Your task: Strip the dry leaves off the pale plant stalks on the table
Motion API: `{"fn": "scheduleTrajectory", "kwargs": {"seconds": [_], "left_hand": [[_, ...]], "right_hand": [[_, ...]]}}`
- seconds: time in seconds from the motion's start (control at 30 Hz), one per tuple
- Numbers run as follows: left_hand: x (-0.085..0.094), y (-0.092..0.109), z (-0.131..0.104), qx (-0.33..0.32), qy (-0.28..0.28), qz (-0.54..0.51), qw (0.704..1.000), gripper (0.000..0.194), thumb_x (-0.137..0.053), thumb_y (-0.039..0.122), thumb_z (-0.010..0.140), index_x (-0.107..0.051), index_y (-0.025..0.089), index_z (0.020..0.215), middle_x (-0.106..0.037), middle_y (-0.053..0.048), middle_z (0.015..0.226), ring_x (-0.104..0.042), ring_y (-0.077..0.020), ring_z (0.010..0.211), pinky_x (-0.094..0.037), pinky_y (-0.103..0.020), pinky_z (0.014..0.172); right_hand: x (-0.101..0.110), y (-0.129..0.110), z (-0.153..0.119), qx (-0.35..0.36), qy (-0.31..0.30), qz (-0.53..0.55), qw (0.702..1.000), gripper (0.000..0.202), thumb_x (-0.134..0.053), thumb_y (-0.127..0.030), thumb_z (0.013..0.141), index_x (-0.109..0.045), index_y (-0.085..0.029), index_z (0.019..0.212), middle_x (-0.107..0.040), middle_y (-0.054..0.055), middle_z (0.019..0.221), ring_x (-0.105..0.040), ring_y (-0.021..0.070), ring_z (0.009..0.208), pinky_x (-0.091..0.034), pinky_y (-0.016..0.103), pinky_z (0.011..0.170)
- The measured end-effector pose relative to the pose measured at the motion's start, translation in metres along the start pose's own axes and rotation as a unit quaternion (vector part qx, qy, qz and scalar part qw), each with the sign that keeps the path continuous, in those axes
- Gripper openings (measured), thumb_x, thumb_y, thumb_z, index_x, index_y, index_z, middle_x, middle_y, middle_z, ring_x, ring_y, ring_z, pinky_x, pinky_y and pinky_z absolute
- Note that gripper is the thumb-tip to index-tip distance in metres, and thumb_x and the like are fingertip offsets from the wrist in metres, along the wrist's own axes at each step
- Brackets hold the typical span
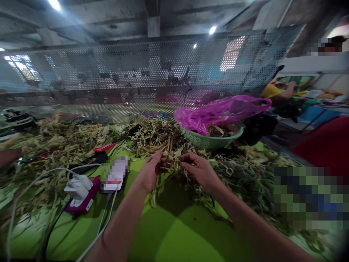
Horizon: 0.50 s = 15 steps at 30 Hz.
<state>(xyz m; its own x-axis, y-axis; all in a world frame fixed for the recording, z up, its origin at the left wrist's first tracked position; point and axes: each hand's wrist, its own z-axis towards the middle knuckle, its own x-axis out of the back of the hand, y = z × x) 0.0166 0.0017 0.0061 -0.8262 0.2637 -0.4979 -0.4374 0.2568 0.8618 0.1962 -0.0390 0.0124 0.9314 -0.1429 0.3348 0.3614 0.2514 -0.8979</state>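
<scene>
My left hand is closed, thumb and fingers pinching a small bunch of dried plant strands. From the other side my right hand grips the same bunch, its fingers curled and drawn together. A bit of yellow and red shows by the right fingers; I cannot make out what it is. Loose strands hang below both hands over the green table. Just beyond lies a heap of dry, pale plant pieces. A green plastic basket stands behind my right hand, with a pink plastic bag over it.
Left of my hands lie a phone on a white cable, a purple power strip with white plugs, and a red cutter. Greenish strands cover the right side. A perforated metal screen stands behind. Another person's hand is at far left.
</scene>
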Motion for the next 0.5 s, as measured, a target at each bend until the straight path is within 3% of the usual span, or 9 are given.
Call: {"fn": "scheduleTrajectory", "kwargs": {"seconds": [0.1, 0.2, 0.33, 0.5], "left_hand": [[0.0002, 0.0032, -0.0008, -0.022, -0.002, 0.015, 1.000, 0.039, -0.065, 0.050, 0.073, -0.064, 0.016, 0.092, -0.067, -0.006, 0.084, -0.061, -0.0129, 0.069, -0.045, -0.024, 0.061], [-0.0028, 0.0035, -0.0020, -0.050, 0.001, 0.061, 0.997, 0.033, -0.072, 0.039, 0.068, -0.064, 0.016, 0.090, -0.067, -0.003, 0.083, -0.059, -0.0112, 0.070, -0.044, -0.023, 0.064], [-0.0047, 0.0014, -0.0015, -0.066, 0.006, 0.101, 0.993, 0.024, -0.074, 0.031, 0.065, -0.064, 0.015, 0.080, -0.064, 0.000, 0.073, -0.055, -0.0092, 0.065, -0.043, -0.023, 0.065], [-0.0034, 0.0002, -0.0012, -0.058, 0.014, 0.084, 0.995, 0.023, -0.073, 0.034, 0.066, -0.063, 0.015, 0.076, -0.060, 0.002, 0.069, -0.052, -0.0077, 0.061, -0.041, -0.021, 0.062]], "right_hand": [[-0.0017, 0.0011, 0.0001, -0.033, 0.009, 0.040, 0.999, 0.018, -0.063, -0.035, 0.075, -0.063, -0.020, 0.085, -0.062, -0.001, 0.069, -0.054, 0.0153, 0.063, -0.041, 0.026, 0.057], [-0.0035, 0.0018, 0.0005, -0.044, 0.010, 0.053, 0.998, 0.019, -0.064, -0.036, 0.074, -0.063, -0.020, 0.085, -0.061, -0.002, 0.067, -0.053, 0.0146, 0.061, -0.040, 0.026, 0.055], [-0.0056, 0.0010, 0.0004, -0.038, 0.003, 0.050, 0.998, 0.018, -0.065, -0.033, 0.073, -0.064, -0.019, 0.084, -0.063, -0.001, 0.072, -0.055, 0.0147, 0.066, -0.043, 0.026, 0.062], [-0.0081, 0.0008, -0.0011, -0.044, 0.001, 0.061, 0.997, 0.018, -0.067, -0.032, 0.071, -0.065, -0.019, 0.083, -0.063, -0.001, 0.073, -0.056, 0.0145, 0.068, -0.044, 0.026, 0.065]]}}
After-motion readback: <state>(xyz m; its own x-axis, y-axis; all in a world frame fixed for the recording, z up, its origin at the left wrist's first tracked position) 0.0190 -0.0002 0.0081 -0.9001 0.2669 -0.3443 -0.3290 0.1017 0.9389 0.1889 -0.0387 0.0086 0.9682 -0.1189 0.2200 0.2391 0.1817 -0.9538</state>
